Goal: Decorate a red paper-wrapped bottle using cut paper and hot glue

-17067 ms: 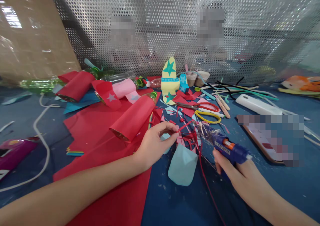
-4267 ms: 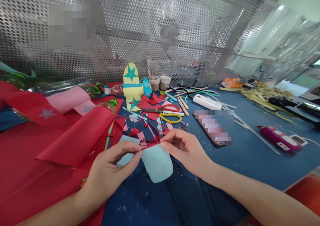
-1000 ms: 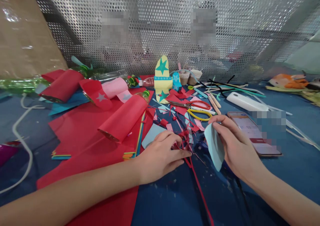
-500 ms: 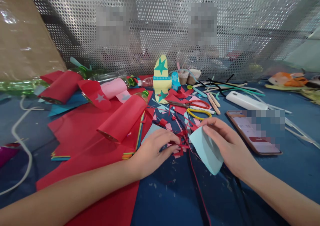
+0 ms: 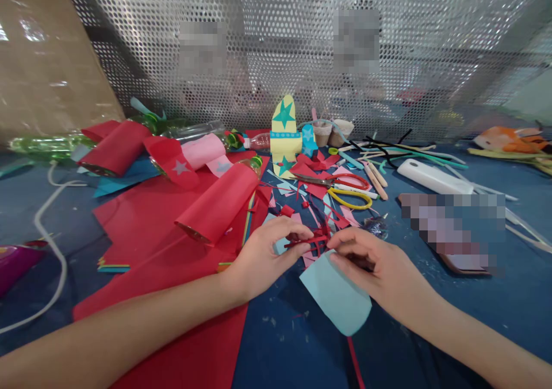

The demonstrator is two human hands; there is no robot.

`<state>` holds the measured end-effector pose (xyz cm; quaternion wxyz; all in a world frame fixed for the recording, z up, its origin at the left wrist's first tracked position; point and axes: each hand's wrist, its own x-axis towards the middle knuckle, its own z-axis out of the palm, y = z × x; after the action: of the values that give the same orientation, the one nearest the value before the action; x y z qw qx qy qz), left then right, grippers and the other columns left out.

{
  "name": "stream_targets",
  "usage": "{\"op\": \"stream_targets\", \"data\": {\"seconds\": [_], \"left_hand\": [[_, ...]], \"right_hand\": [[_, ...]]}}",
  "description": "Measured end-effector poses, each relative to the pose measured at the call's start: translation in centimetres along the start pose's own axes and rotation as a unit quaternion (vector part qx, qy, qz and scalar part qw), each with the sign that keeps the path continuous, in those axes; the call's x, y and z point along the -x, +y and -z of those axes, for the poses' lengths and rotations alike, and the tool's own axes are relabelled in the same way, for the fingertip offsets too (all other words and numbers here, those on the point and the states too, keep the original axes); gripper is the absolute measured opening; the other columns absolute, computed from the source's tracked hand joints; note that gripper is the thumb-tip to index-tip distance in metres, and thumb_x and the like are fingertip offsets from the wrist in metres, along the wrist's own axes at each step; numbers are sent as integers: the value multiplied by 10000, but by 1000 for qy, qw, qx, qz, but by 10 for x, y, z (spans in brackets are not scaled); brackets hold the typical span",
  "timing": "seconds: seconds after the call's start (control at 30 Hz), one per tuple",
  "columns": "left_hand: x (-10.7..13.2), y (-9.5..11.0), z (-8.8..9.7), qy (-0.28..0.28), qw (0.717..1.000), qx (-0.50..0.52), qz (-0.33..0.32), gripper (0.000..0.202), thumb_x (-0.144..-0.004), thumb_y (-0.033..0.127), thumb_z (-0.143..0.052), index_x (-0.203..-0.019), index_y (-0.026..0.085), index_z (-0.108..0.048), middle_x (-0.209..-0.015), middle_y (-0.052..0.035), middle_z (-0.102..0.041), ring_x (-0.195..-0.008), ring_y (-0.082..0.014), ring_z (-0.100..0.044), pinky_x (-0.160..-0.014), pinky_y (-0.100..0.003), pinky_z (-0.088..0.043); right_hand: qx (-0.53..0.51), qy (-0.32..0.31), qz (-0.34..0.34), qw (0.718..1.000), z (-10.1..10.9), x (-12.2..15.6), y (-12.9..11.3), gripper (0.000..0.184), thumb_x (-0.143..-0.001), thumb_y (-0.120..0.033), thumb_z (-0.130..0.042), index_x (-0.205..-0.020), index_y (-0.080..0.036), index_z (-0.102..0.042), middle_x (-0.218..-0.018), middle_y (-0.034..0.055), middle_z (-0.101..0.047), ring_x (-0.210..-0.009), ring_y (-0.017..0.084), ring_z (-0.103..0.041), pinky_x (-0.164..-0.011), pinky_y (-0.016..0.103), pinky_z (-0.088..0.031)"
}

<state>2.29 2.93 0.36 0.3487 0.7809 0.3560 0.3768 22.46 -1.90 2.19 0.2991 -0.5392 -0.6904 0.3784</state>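
Note:
My left hand (image 5: 269,254) reaches into a heap of paper scraps, its thumb and fingers pinched on thin red paper strips (image 5: 305,241). A second pale blue piece (image 5: 281,245) lies partly hidden behind its fingers. Between thumb and fingers of my right hand (image 5: 373,257) is a light blue paper piece (image 5: 338,294) with one rounded end, held low over the table. Scissors (image 5: 332,185) with one red and one yellow handle lie just beyond the hands. A red paper-wrapped bottle (image 5: 219,202) rests on red paper sheets (image 5: 142,205) to the left.
A yellow paper shape with green stars (image 5: 282,142) stands at the back. On the right are a phone (image 5: 448,234), a white bar-shaped object (image 5: 433,176) and several thin sticks. A white cord (image 5: 47,228) runs along the left. A perforated metal panel (image 5: 276,44) rises behind the table.
My right hand has moved left and slightly down with the light blue paper, which now lies flatter. My left hand stays at the scraps, with red strips in its fingers.

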Motion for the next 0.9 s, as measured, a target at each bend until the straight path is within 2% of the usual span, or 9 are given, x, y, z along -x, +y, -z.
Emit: {"op": "stream_targets", "data": {"seconds": [0.2,0.4,0.57,0.73,0.83,0.9], "left_hand": [[-1,0,0,-3,1000,1,-27,81,-821,161,-608,-851,213,-662,-830,-8,-694,-872,-156,-627,-867,-301,-485],[1,-7,-2,0,1000,23,16,153,-876,216,-536,-954,225,-668,-921,-16,-685,-901,-147,-639,-833,-270,-505],[2,-9,-4,4,998,41,56,163,-885,274,-532,-979,221,-655,-946,-12,-701,-902,-149,-651,-814,-261,-517],[1,-6,-3,3,999,32,39,120,-865,244,-565,-923,213,-664,-900,-12,-697,-868,-148,-651,-798,-256,-515],[1,-3,-1,-12,1000,27,3,101,-848,201,-586,-893,213,-675,-880,-13,-698,-854,-145,-649,-805,-253,-509],[2,-1,-1,-28,999,23,-29,101,-844,180,-593,-879,213,-681,-865,-12,-704,-842,-141,-649,-801,-248,-508]], "right_hand": [[-1,39,-7,999,-3,1,0,74,-868,-331,-556,-859,-276,-506,-723,-36,-687,-642,144,-657,-576,244,-510],[10,70,-1,997,-2,0,2,73,-863,-333,-567,-883,-276,-525,-762,-24,-700,-673,148,-676,-615,248,-542],[9,54,6,998,-4,-2,5,105,-874,-341,-564,-964,-287,-566,-952,1,-702,-867,171,-695,-707,268,-577],[69,88,37,993,-4,-1,3,205,-855,-311,-584,-1058,-288,-580,-1068,24,-695,-869,196,-702,-775,340,-571],[85,87,56,991,-3,0,0,194,-860,-310,-579,-1052,-289,-600,-978,11,-723,-822,188,-702,-744,321,-563],[88,74,68,991,-3,1,-3,119,-862,-299,-573,-969,-286,-624,-874,-7,-730,-747,172,-698,-689,292,-558]]}}
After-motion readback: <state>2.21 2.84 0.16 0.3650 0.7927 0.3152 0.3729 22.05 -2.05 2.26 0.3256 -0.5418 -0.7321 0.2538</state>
